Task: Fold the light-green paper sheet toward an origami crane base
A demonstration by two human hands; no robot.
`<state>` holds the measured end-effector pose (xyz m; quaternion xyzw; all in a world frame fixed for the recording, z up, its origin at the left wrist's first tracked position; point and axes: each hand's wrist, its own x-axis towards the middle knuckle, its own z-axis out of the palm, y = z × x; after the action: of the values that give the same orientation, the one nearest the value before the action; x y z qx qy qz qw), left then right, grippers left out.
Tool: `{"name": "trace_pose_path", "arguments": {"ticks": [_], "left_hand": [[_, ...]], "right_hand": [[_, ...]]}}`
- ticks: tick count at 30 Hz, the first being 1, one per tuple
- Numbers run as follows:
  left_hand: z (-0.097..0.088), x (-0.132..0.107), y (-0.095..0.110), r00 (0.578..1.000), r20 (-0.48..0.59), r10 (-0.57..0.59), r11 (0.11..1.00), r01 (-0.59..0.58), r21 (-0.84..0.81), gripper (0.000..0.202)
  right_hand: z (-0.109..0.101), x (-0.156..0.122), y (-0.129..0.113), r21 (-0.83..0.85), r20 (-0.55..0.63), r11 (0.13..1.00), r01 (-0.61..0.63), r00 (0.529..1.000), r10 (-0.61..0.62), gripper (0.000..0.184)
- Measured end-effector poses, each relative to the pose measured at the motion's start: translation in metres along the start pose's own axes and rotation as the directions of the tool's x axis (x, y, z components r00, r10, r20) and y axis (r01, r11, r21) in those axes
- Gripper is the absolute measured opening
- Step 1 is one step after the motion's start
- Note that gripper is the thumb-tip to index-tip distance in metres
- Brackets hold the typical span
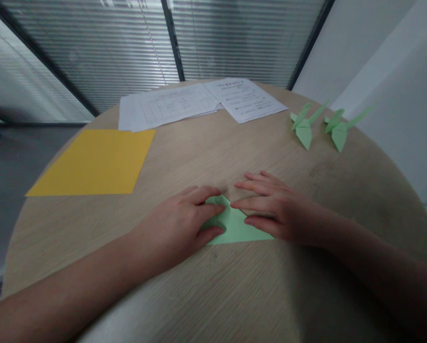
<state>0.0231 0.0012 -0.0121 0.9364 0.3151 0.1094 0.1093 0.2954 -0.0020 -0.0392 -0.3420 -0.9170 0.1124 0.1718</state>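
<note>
A light green sheet of paper [238, 226], folded into a triangle, lies flat on the table with its long edge towards me. My left hand [192, 214] rests over its left part, fingers spread on the paper and hiding that corner. At the right slanting edge is my right hand [270, 205], its fingers stretched out and apart. The thumb and forefinger of that hand touch or hover just over the paper's edge; I cannot tell which. Neither hand grips anything.
Two folded green paper cranes [304, 131] stand at the back right of the round wooden table [213, 295]. A yellow sheet [99, 164] lies at the left. Printed white papers [177, 105] lie along the far edge, before a glass partition with blinds [235, 43].
</note>
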Motion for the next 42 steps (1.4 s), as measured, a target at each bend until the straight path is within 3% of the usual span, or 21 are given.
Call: {"name": "trace_pose_path", "arguments": {"ticks": [9, 16, 31, 42], "left_hand": [[-0.001, 0.005, -0.001, 0.999, 0.023, 0.027, 1.0, -0.028, 0.007, 0.027], [-0.001, 0.006, -0.002, 0.999, 0.052, 0.012, 0.999, -0.014, 0.041, 0.027], [0.0, 0.007, -0.001, 0.999, 0.045, 0.02, 0.999, -0.022, 0.04, 0.026], [0.001, 0.007, -0.003, 0.999, 0.05, 0.02, 1.0, -0.021, 0.013, 0.025]], "right_hand": [[-0.005, 0.005, -0.008, 0.018, 0.054, 0.998, -0.066, 0.996, 0.065, 0.04], [-0.002, 0.014, -0.014, -0.025, 0.007, 0.996, -0.084, 0.996, 0.084, 0.033], [0.0, 0.011, -0.015, -0.167, 0.109, 0.983, -0.072, 0.99, 0.091, 0.049], [-0.006, 0.01, -0.018, -0.159, 0.077, 0.985, -0.063, 0.994, 0.076, 0.04]]}}
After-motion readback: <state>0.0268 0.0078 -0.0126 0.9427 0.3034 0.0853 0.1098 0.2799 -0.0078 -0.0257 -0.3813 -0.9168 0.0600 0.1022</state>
